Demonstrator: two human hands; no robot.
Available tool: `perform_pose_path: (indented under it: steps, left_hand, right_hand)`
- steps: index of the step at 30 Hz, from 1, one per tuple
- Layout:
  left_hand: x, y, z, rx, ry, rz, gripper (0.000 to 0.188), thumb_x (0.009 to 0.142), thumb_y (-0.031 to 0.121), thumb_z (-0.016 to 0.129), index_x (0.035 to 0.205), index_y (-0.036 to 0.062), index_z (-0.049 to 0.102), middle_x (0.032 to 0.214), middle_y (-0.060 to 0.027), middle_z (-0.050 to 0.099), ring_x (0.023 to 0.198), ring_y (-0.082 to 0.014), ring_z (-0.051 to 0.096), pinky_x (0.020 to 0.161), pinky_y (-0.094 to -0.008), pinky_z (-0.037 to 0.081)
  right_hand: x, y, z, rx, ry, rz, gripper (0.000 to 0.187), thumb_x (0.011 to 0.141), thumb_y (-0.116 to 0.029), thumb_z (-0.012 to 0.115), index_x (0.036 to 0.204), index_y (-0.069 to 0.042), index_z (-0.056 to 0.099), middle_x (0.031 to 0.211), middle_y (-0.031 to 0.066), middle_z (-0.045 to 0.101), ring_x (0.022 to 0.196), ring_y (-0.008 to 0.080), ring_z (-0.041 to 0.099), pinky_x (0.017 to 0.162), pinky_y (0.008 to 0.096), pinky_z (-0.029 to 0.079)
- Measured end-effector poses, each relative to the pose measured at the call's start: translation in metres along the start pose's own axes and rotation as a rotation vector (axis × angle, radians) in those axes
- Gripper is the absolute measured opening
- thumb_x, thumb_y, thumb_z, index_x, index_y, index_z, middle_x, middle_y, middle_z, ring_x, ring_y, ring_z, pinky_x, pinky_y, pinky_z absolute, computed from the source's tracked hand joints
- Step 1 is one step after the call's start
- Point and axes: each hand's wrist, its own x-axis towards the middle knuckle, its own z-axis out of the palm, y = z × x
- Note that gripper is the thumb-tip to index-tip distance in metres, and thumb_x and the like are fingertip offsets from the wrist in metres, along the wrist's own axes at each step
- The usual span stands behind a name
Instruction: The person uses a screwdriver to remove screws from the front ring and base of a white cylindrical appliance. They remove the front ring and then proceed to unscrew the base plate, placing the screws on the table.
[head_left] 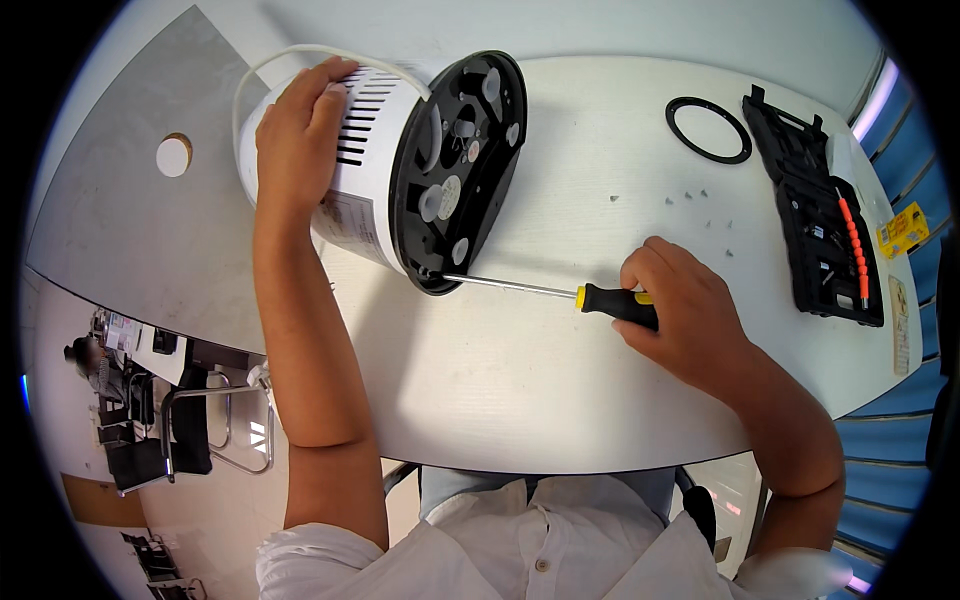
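A white, rounded appliance (362, 215) with vent slots lies on its side, its black base (478, 170) facing right. My left hand (308, 125) rests over its upper side, fingers curved round the white housing and holding it. In my right hand (685, 305) is a screwdriver (618, 304) with a black and yellow handle, the fingers closed round the grip. Its long metal shaft points left, and the tip meets the lower edge of the black base. Whether the tip sits in a screw is too small to tell. A white cord (330, 48) loops over the appliance.
Several small screws (688, 196) lie scattered on the white table (560, 400), right of the appliance. Beyond them are a black ring (708, 130), an open black tool case (815, 230) with an orange flexible shaft (853, 245), and a yellow box (903, 230). A round white-topped piece (174, 156) sits on the grey surface at left.
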Motion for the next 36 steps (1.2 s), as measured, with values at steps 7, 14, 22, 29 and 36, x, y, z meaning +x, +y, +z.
perform_pose_path:
  steps: [7,14,22,29,36]
  left_hand:
    - [0.001,0.004,-0.002,-0.024,-0.038,-0.072,0.035,0.088,0.022,0.045,0.113,0.0105,0.067,0.105,-0.0067,0.068,0.099,-0.0243,0.061,0.093,-0.0327,0.042]
    - [0.0,0.002,-0.001,0.005,-0.033,-0.03,0.035,0.089,0.023,0.044,0.113,0.0113,0.066,0.104,-0.0051,0.067,0.096,-0.0237,0.06,0.094,-0.0327,0.04]
    - [0.001,0.0,-0.001,0.013,-0.032,-0.023,0.035,0.089,0.024,0.044,0.112,0.0112,0.066,0.103,-0.0058,0.067,0.097,-0.0238,0.06,0.096,-0.0333,0.039]
    - [0.0,0.002,-0.001,-0.024,-0.027,-0.054,0.034,0.089,0.023,0.045,0.113,0.0116,0.067,0.106,-0.0059,0.068,0.098,-0.023,0.061,0.096,-0.0324,0.04]
    - [0.001,-0.001,-0.001,0.0,-0.025,-0.029,0.034,0.089,0.023,0.046,0.113,0.0115,0.067,0.109,-0.0056,0.068,0.099,-0.0236,0.061,0.093,-0.0322,0.043]
  right_hand:
    - [-0.005,0.006,0.016,-0.09,0.018,-0.059,0.033,0.075,-0.016,0.077,0.098,-0.008,0.055,0.083,0.0065,0.052,0.076,0.0231,0.056,0.064,0.0365,0.047]
    - [-0.003,-0.001,0.006,-0.06,-0.06,-0.046,0.029,0.081,-0.029,0.072,0.091,-0.007,0.056,0.072,0.0077,0.058,0.063,0.0242,0.059,0.059,0.0362,0.045]
    - [-0.002,0.001,0.003,-0.04,-0.027,0.012,0.018,0.077,-0.021,0.064,0.082,-0.005,0.057,0.065,0.0087,0.056,0.057,0.0253,0.056,0.055,0.0389,0.043]
    - [-0.001,-0.001,0.003,-0.053,-0.051,0.046,0.017,0.077,-0.021,0.062,0.081,-0.005,0.057,0.063,0.0084,0.055,0.055,0.0252,0.055,0.054,0.0387,0.043]
    - [-0.001,0.001,0.008,-0.053,-0.04,0.05,0.018,0.078,-0.022,0.062,0.081,-0.005,0.057,0.063,0.0084,0.055,0.055,0.025,0.055,0.054,0.0385,0.043]
